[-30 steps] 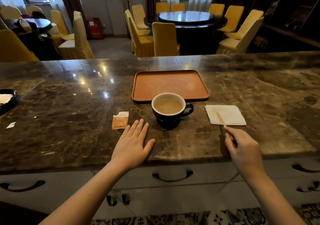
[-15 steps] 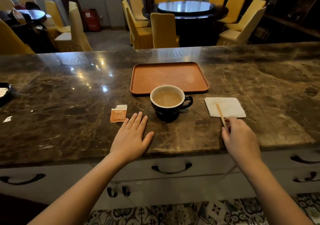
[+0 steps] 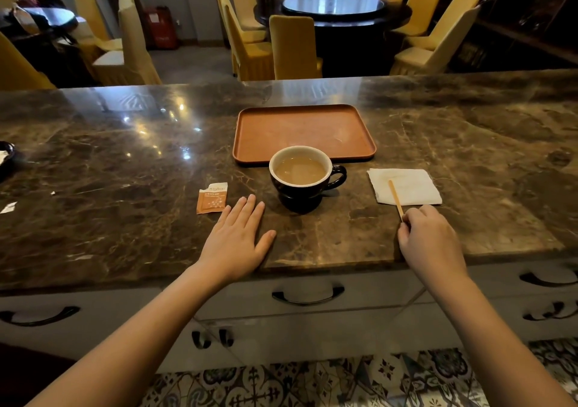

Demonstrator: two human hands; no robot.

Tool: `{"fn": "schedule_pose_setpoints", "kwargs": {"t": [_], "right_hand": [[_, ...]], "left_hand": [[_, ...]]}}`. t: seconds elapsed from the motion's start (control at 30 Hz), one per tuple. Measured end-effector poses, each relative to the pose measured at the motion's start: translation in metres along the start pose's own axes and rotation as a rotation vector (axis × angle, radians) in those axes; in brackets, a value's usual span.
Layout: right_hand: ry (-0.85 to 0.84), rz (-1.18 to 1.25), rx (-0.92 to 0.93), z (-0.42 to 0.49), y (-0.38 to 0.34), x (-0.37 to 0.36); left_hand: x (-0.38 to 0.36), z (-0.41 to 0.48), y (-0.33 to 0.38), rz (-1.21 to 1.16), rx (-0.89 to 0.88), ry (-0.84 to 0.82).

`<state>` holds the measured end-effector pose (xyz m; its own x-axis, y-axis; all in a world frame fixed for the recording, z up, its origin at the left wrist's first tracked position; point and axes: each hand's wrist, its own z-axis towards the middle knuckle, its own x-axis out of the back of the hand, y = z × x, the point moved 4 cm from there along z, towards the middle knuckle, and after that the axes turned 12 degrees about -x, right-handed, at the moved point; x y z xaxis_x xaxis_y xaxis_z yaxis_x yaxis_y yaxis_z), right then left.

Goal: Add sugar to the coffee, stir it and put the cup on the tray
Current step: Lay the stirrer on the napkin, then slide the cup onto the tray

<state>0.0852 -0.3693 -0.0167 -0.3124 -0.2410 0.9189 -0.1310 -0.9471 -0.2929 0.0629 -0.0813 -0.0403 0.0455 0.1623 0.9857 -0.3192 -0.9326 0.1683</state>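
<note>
A dark cup (image 3: 308, 184) with a white inside holds milky coffee and stands on the marble counter, handle to the right. Just behind it lies an orange-brown tray (image 3: 303, 131) with nothing on it. A torn orange sugar sachet (image 3: 212, 198) lies left of the cup. My left hand (image 3: 237, 237) rests flat on the counter, fingers apart, just below the sachet. My right hand (image 3: 427, 237) pinches the near end of a wooden stir stick (image 3: 395, 198), whose far end lies on a white napkin (image 3: 406, 186).
The marble counter (image 3: 125, 172) runs the full width, with drawers below its front edge. A dark dish (image 3: 4, 159) sits at the far left edge, with small paper scraps (image 3: 8, 207) near it. Yellow chairs and round tables stand beyond the counter.
My right hand has stayed on the stick's near end beside the napkin. The camera has tilted slightly down. My left hand has not moved.
</note>
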Motion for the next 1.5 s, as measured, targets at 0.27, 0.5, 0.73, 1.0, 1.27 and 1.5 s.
{"fn": "schedule_pose_setpoints", "kwargs": {"t": [0.27, 0.5, 0.73, 1.0, 1.27, 1.5], "right_hand": [[-0.028, 0.001, 0.005, 0.006, -0.003, 0.001], [-0.016, 0.040, -0.050, 0.013, -0.006, 0.013], [-0.275, 0.262, 0.218, 0.041, -0.061, 0.010], [-0.690, 0.469, 0.194, 0.074, -0.087, -0.017], [-0.658, 0.448, 0.367, 0.090, -0.089, -0.016], [-0.697, 0.565, 0.340, 0.095, -0.088, -0.017]], "left_hand": [[0.019, 0.012, 0.011, -0.032, 0.056, -0.023], [0.014, 0.031, 0.005, -0.052, 0.050, 0.089], [0.000, 0.031, -0.003, -0.025, 0.058, 0.014], [-0.001, 0.030, -0.002, -0.012, 0.061, 0.051], [-0.001, 0.029, -0.002, -0.012, 0.054, 0.066], [-0.002, 0.030, -0.002, -0.008, 0.054, 0.078]]}}
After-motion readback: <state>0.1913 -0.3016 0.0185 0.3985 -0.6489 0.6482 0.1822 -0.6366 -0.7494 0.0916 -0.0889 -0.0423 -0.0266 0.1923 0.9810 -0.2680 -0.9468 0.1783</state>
